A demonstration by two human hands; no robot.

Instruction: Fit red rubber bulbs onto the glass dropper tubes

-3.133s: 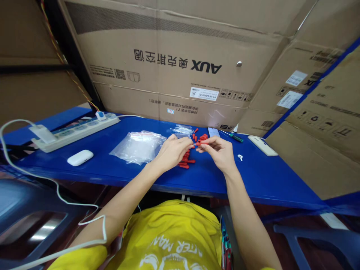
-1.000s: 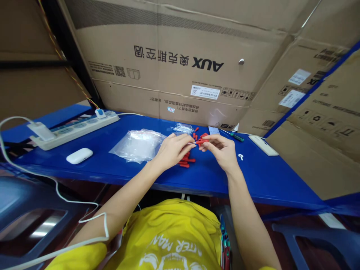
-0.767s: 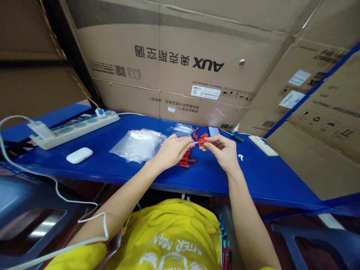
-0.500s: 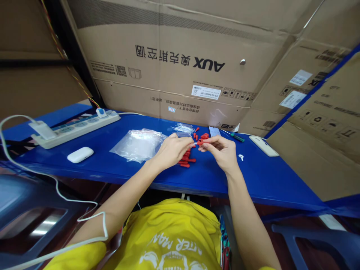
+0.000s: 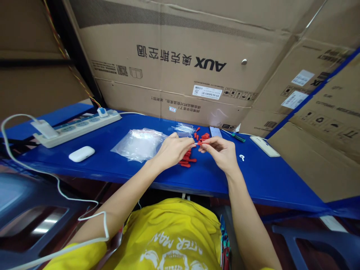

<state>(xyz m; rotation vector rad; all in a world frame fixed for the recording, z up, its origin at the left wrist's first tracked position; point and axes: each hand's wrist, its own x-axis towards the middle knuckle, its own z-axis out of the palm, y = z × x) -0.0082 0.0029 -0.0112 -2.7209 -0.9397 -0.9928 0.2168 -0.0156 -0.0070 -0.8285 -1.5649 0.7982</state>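
Over the blue table (image 5: 118, 165) my left hand (image 5: 173, 150) pinches a thin clear tube, its tip reaching toward my right hand (image 5: 221, 152). My right hand's fingers are closed on a small red cap (image 5: 200, 142) held at the tube's end. Under and between the hands lies a pile of several red caps (image 5: 188, 160). More red caps (image 5: 204, 135) are scattered just behind. A bundle of clear tubes (image 5: 183, 129) lies near the cardboard wall.
Clear plastic bags (image 5: 140, 144) lie left of the hands. A white earbud case (image 5: 81, 153) and a power strip (image 5: 77, 127) sit at the left. A green screwdriver (image 5: 237, 137), a white phone (image 5: 264, 146) and a single earbud (image 5: 242, 157) are on the right. Cardboard boxes (image 5: 182, 63) wall the back.
Both hands stay together over the red caps, with only small finger movements. The view has shifted slightly.
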